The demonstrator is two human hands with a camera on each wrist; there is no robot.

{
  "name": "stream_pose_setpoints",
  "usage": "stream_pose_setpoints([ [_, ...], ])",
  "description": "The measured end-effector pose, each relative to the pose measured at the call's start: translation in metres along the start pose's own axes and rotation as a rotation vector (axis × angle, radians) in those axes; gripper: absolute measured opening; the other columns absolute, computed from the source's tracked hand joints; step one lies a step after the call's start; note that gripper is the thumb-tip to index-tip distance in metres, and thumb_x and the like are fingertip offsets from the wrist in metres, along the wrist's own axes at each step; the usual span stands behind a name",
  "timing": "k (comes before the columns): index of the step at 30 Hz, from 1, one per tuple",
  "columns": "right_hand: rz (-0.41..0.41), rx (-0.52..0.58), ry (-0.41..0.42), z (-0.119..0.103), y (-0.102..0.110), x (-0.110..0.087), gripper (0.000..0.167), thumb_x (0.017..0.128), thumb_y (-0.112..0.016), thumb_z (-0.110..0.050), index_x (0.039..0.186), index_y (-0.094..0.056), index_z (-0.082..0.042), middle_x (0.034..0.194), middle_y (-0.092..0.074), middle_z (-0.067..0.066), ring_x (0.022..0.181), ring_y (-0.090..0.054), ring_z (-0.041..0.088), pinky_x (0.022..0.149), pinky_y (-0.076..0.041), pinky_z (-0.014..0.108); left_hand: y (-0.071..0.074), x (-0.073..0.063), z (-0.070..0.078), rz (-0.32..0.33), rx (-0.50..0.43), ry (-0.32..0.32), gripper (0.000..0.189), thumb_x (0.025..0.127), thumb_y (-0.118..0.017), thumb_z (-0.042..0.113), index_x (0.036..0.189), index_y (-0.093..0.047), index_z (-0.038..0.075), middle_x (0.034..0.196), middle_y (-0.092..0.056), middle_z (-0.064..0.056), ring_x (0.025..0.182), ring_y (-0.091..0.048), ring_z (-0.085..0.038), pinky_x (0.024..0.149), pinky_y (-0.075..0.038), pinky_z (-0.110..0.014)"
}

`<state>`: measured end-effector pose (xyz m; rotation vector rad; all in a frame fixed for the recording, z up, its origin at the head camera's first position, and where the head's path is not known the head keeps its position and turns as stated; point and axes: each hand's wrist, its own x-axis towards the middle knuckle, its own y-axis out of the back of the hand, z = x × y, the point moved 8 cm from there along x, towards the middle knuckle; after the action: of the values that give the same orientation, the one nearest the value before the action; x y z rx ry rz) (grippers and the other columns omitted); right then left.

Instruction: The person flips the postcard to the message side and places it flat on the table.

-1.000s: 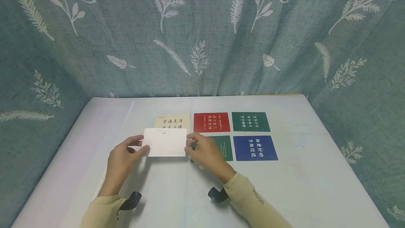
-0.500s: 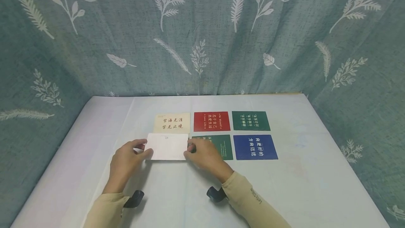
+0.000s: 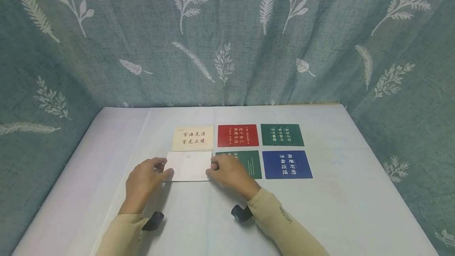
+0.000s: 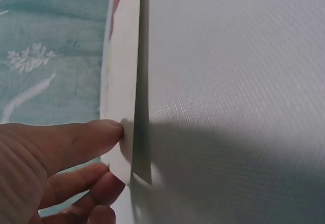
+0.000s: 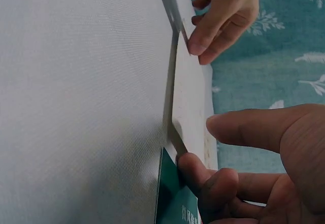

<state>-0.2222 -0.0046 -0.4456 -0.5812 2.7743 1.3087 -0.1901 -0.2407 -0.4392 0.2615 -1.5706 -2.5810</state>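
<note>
A postcard with its white, nearly blank side up [image 3: 189, 166] is held level between both hands. Its left end is pinched by my left hand [image 3: 145, 181], thumb [image 4: 104, 132] on top and fingertips at the edge. My right hand [image 3: 231, 175] holds the right end, its index finger [image 5: 193, 165] against the edge and the thumb above. A narrow dark shadow runs under the near edge, just over the cloth. Directly behind lies a cream postcard [image 3: 193, 138] with Chinese lettering. A green postcard [image 3: 250, 164] at the right is partly covered by my right hand.
A red postcard [image 3: 238, 136], a dark green postcard [image 3: 282, 135] and a blue postcard [image 3: 287, 164] lie flat in neat rows to the right. A white cloth [image 3: 330, 208] covers the table. Patterned teal curtains [image 3: 227, 62] enclose its back and sides.
Both hands have lowered the white-faced postcard and drawn it slightly nearer and rightward. The cream postcard, partly covered one second ago, now shows fully. The other postcards stay put.
</note>
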Motion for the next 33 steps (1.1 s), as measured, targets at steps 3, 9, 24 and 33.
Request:
stream_pose_setpoints([
  [3, -0.006, -0.005, -0.001, 0.0005, 0.0002, 0.0014, 0.021, 0.090, -0.075, -0.027, 0.103, -0.074, -0.011, 0.083, -0.062, -0.007, 0.081, -0.054, 0.014, 0.069, -0.047, 0.029, -0.0010, 0.0004, 0.0018, 0.009, 0.013, -0.007, 0.051, 0.085, -0.076, 0.030, 0.128, -0.067, 0.004, 0.110, -0.072, -0.012, 0.090, -0.063, -0.028, 0.070, -0.048, -0.042],
  [9, -0.020, -0.006, -0.006, 0.0012, -0.0017, 0.0047, 0.015, 0.090, -0.074, -0.028, 0.084, -0.068, -0.015, 0.076, -0.059, -0.004, 0.073, -0.054, 0.014, 0.061, -0.044, 0.029, -0.0026, 0.0016, 0.0028, 0.016, 0.033, -0.012, 0.049, 0.084, -0.075, 0.028, 0.126, -0.068, 0.004, 0.106, -0.072, -0.010, 0.083, -0.060, -0.024, 0.065, -0.046, -0.037],
  [24, -0.016, -0.013, 0.004, 0.0021, -0.0033, 0.0056, 0.020, 0.090, -0.071, -0.028, 0.099, -0.076, -0.011, 0.079, -0.061, -0.006, 0.076, -0.054, 0.013, 0.066, -0.046, 0.029, -0.0043, -0.0002, 0.0034, 0.031, 0.056, 0.018, 0.042, 0.084, -0.076, 0.026, 0.119, -0.072, 0.004, 0.107, -0.072, -0.014, 0.086, -0.063, -0.029, 0.069, -0.048, -0.044],
  [33, -0.009, 0.017, 0.025, 0.0022, -0.0013, 0.0032, 0.014, 0.090, -0.070, -0.026, 0.095, -0.075, -0.014, 0.078, -0.061, -0.008, 0.076, -0.054, 0.012, 0.064, -0.045, 0.028, -0.0033, -0.0002, 0.0048, 0.037, 0.054, 0.015, 0.040, 0.085, -0.075, 0.026, 0.119, -0.073, 0.005, 0.108, -0.073, -0.013, 0.089, -0.065, -0.030, 0.068, -0.048, -0.044],
])
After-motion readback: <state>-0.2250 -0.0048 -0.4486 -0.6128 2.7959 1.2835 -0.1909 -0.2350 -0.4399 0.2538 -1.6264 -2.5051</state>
